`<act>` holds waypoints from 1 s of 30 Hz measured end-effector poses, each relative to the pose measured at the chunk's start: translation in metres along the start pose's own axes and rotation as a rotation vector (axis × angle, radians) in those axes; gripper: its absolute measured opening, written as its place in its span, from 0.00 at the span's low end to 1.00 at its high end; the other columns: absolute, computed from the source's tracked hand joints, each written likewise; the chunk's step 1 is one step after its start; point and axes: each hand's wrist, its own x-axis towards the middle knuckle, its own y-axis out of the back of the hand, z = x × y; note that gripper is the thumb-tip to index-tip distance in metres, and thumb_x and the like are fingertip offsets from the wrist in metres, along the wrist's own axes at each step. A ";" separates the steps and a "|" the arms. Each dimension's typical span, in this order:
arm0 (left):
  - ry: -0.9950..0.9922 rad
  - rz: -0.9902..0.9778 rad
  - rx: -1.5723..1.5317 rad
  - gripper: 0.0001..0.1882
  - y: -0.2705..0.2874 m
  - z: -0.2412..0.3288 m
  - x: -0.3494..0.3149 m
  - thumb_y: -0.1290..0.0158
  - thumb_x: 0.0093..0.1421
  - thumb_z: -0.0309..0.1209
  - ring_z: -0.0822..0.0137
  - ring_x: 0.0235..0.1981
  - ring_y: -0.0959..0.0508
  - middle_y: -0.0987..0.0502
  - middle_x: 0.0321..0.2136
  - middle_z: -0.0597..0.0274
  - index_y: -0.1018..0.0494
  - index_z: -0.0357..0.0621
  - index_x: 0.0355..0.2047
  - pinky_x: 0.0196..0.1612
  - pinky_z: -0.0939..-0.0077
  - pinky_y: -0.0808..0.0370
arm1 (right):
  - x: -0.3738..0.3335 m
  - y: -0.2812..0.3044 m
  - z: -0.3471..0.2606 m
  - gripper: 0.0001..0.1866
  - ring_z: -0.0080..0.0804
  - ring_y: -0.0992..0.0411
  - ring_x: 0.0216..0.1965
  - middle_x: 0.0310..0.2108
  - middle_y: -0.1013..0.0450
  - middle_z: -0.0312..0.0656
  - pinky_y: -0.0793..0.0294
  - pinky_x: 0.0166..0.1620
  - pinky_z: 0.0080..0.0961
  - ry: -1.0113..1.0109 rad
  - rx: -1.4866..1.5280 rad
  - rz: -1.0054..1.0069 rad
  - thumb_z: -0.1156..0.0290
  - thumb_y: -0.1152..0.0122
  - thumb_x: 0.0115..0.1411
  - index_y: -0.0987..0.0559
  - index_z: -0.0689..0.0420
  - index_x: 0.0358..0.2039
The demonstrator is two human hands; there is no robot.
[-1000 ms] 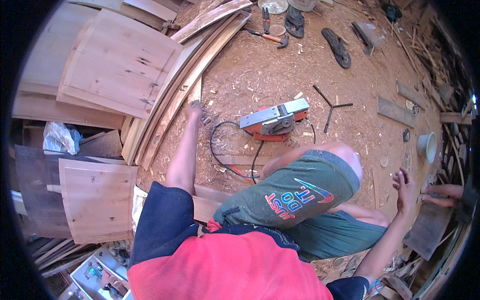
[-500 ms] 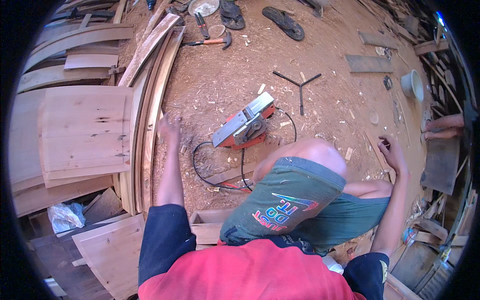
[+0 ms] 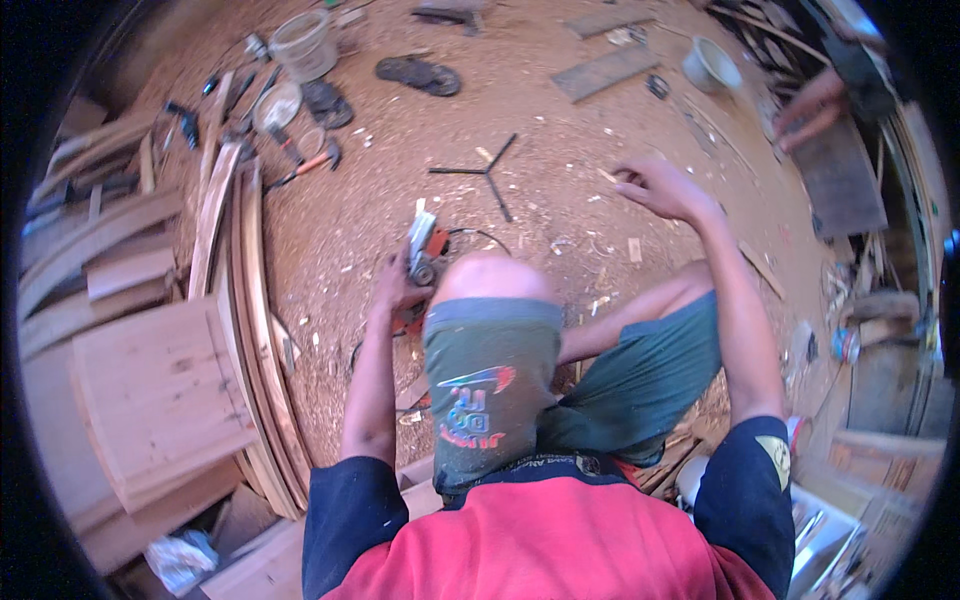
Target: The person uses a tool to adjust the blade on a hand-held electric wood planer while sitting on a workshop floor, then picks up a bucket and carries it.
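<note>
My left hand (image 3: 402,284) is on the orange and grey electric planer (image 3: 425,250), fingers closed against its side; blur and my raised knee hide part of the grip. The planer lies on the shaving-strewn ground just left of that knee, its black cord looping behind it. My right hand (image 3: 655,188) hovers over the ground further right, fingers loosely bent and apart, with nothing visible in them. A black three-armed wrench (image 3: 487,171) lies between the hands, beyond the planer.
Long boards (image 3: 262,340) and wooden panels (image 3: 165,390) are stacked at my left. A claw hammer (image 3: 305,168), sandals (image 3: 418,75) and a bucket (image 3: 303,47) lie or stand farther off. Another bucket (image 3: 711,66) and another person's bare limbs (image 3: 812,110) are at the far right.
My left hand has moved from beside the boards onto the planer. My right hand has reached forward, away from my body. The whole view has swung to the right.
</note>
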 end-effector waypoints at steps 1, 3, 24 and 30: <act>-0.019 -0.006 -0.019 0.64 -0.007 0.006 -0.001 0.28 0.31 0.46 0.41 0.59 0.35 0.38 0.58 0.37 0.51 0.61 0.69 0.60 0.53 0.34 | 0.005 -0.009 0.006 0.19 0.43 0.24 0.41 0.40 0.23 0.51 0.26 0.45 0.35 0.000 -0.027 -0.004 0.61 0.41 0.60 0.25 0.58 0.49; 0.004 0.010 -0.108 0.61 -0.008 -0.002 -0.003 0.29 0.34 0.45 0.41 0.58 0.33 0.37 0.57 0.36 0.49 0.59 0.68 0.60 0.55 0.34 | 0.028 -0.032 0.002 0.19 0.44 0.24 0.42 0.40 0.23 0.49 0.26 0.46 0.36 -0.007 -0.070 -0.041 0.61 0.43 0.60 0.25 0.57 0.50; 0.097 -0.008 -0.722 0.57 0.012 0.012 -0.035 0.35 0.33 0.28 0.55 0.56 0.31 0.34 0.55 0.47 0.49 0.38 0.66 0.61 0.64 0.35 | 0.177 -0.304 0.017 0.16 0.53 0.28 0.48 0.44 0.26 0.53 0.29 0.51 0.46 -0.407 0.276 0.244 0.66 0.44 0.56 0.27 0.56 0.45; 0.297 0.331 -0.566 0.55 0.028 -0.044 -0.124 0.36 0.37 0.25 0.61 0.51 0.29 0.33 0.52 0.51 0.52 0.36 0.66 0.55 0.67 0.31 | 0.199 -0.312 0.019 0.20 0.55 0.29 0.50 0.47 0.28 0.56 0.30 0.51 0.47 -0.505 0.238 0.095 0.64 0.44 0.57 0.30 0.54 0.50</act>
